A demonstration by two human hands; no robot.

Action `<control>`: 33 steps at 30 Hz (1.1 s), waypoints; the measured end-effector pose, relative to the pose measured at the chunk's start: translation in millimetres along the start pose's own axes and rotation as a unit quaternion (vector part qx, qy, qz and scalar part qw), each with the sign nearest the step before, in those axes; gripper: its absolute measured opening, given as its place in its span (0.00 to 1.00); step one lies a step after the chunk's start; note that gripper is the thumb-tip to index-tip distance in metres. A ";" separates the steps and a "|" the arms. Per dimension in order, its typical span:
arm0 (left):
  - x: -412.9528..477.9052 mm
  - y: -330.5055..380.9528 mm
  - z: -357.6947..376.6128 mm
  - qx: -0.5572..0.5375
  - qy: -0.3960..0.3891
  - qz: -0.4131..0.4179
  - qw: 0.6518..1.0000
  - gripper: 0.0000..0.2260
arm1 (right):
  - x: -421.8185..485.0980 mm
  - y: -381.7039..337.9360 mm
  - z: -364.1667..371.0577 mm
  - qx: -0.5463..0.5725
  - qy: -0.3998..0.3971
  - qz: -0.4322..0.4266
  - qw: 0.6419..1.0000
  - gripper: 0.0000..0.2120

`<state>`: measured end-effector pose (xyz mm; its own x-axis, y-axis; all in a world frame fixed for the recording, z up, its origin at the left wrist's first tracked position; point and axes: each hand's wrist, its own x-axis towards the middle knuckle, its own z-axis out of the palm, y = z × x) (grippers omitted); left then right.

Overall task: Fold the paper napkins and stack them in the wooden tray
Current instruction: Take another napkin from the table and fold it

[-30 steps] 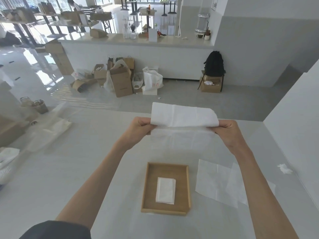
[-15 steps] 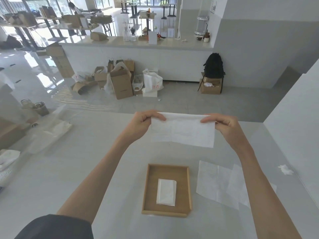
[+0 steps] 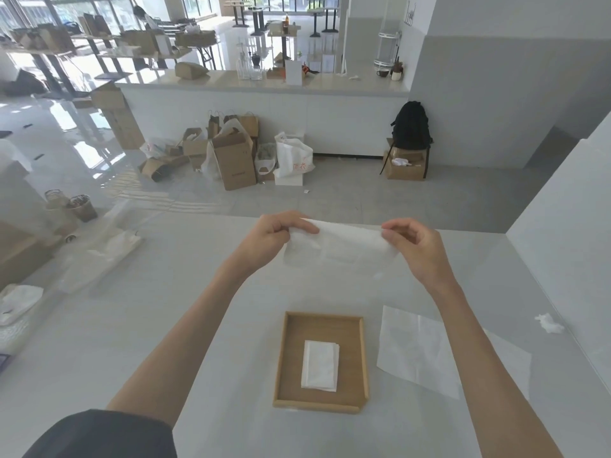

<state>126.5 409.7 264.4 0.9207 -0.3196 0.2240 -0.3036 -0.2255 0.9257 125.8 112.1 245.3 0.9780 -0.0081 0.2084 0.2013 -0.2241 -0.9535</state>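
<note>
I hold a white paper napkin (image 3: 340,249) in the air above the table, folded over into a wide strip. My left hand (image 3: 271,238) pinches its upper left corner and my right hand (image 3: 411,246) pinches its upper right corner. Below, closer to me, stands the wooden tray (image 3: 285,352) with a small stack of folded napkins (image 3: 320,365) lying in its middle. To the right of the tray, unfolded napkins (image 3: 416,348) lie flat on the table, partly under my right forearm.
A crumpled scrap of paper (image 3: 549,323) lies near the table's right edge, beside a white wall. Clear plastic bags (image 3: 99,256) and another white bag (image 3: 18,302) lie at the table's left. Beyond the far table edge is floor with cardboard boxes.
The napkin's far half has come over toward me, so it now hangs doubled from my fingertips. Both hands have turned their pinch over the top edge and moved slightly closer together.
</note>
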 end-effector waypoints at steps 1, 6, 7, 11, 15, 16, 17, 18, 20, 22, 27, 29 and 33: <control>-0.4 -0.8 -0.2 0.008 -0.008 -0.011 1.000 0.27 | 2.3 -4.4 -1.3 -0.029 0.004 -0.016 0.999 0.07; -2.9 -4.3 -4.2 0.192 0.044 -0.044 0.979 0.25 | 10.2 -37.0 -6.1 -0.182 -0.060 -0.108 0.975 0.08; -1.9 -3.1 0.3 0.223 0.042 -0.026 0.974 0.22 | 11.8 -45.4 -4.2 -0.216 -0.097 -0.117 0.965 0.08; 6.3 10.8 41.1 0.180 -0.118 -0.012 0.976 0.25 | 21.2 -70.2 14.0 -0.349 -0.241 -0.145 0.894 0.11; 14.2 13.2 69.8 0.099 -0.129 -0.069 0.984 0.09 | 26.0 -80.6 12.9 -0.387 -0.272 -0.162 0.866 0.08; 13.8 9.7 72.1 0.084 -0.129 -0.072 0.985 0.15 | 28.0 -83.3 8.2 -0.376 -0.268 -0.159 0.873 0.08; 12.2 7.1 75.0 0.066 -0.123 -0.078 0.987 0.16 | 29.7 -87.2 2.9 -0.362 -0.257 -0.156 0.882 0.08; 9.4 5.7 76.9 0.041 -0.108 -0.081 0.990 0.15 | 32.5 -91.0 -1.6 -0.345 -0.235 -0.157 0.895 0.09; 6.0 2.8 81.4 -0.057 -0.076 -0.101 0.990 0.13 | 34.2 -93.0 -11.2 -0.256 -0.155 -0.132 0.945 0.15; 3.7 2.6 81.7 -0.169 -0.025 -0.127 0.977 0.12 | 28.7 -83.4 -16.1 -0.124 -0.073 -0.023 0.989 0.25; -4.4 -2.4 71.6 -0.242 0.031 -0.135 0.960 0.12 | -6.4 -29.4 0.2 0.062 -0.171 0.162 0.970 0.25; -7.1 -3.9 68.5 -0.230 0.025 -0.136 0.963 0.13 | -12.8 -17.2 10.9 0.111 -0.147 0.142 0.973 0.16; -10.7 -0.8 65.4 -0.196 0.037 -0.151 0.968 0.17 | -10.2 -9.6 16.4 0.144 -0.115 0.140 0.973 0.11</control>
<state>100.9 353.1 241.4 0.9724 -0.2233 -0.0678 0.0860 0.0729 0.9936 114.8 130.3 248.7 0.9763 0.1967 -0.0899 -0.0993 0.0387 -0.9943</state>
